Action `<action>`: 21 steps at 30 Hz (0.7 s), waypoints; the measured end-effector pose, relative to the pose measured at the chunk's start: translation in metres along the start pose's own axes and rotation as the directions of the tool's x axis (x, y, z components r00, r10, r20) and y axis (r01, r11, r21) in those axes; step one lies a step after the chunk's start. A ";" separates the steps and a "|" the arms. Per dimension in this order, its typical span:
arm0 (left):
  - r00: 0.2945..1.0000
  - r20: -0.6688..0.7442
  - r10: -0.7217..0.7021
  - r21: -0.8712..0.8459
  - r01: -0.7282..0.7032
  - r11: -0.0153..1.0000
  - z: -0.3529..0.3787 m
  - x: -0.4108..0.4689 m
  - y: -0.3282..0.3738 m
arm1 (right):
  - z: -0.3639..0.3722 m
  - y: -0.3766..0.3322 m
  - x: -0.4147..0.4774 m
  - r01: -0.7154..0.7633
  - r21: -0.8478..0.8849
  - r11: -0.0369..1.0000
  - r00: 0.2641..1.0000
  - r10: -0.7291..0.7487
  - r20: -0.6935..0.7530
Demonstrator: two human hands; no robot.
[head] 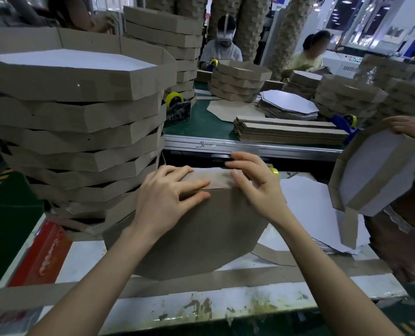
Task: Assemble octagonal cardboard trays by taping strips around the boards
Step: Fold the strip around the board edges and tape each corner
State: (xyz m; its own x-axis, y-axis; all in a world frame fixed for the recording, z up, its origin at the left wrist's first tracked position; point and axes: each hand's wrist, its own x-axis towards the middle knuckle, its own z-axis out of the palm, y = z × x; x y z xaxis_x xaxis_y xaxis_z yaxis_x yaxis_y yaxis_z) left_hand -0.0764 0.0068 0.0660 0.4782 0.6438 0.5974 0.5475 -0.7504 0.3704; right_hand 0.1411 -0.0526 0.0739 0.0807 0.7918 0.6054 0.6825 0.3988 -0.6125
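Note:
A brown octagonal board (196,229) lies on the white worktable in front of me, brown side up. A brown cardboard strip (217,180) stands folded against its far edge. My left hand (167,202) presses flat on the board and strip at that edge, fingers spread. My right hand (255,183) rests on the strip's right part, fingers bent over its top. A long brown strip (225,280) runs across the table under the board's near side. A yellow tape roll (274,171) peeks out behind my right hand.
A tall stack of finished trays (75,132) stands at my left. White boards (306,204) lie at the right. Another person's hand (410,126) holds a tray (376,173) at the far right. Two people sit at the green table (201,122) beyond, among strips, boards and tape dispensers.

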 end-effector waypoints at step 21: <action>0.951 0.292 0.099 0.311 -0.192 0.931 0.023 0.038 0.041 | -0.030 0.024 -0.013 -0.568 -0.074 0.820 0.697 0.526 0.487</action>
State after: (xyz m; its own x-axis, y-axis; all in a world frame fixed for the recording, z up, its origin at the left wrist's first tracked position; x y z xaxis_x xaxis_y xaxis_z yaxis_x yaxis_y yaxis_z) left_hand -0.0200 0.0041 0.0881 0.7094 0.5822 0.3972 0.6316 -0.7753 0.0085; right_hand 0.1783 -0.0669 0.0663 0.0617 0.9871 -0.1479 0.5674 -0.1566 -0.8084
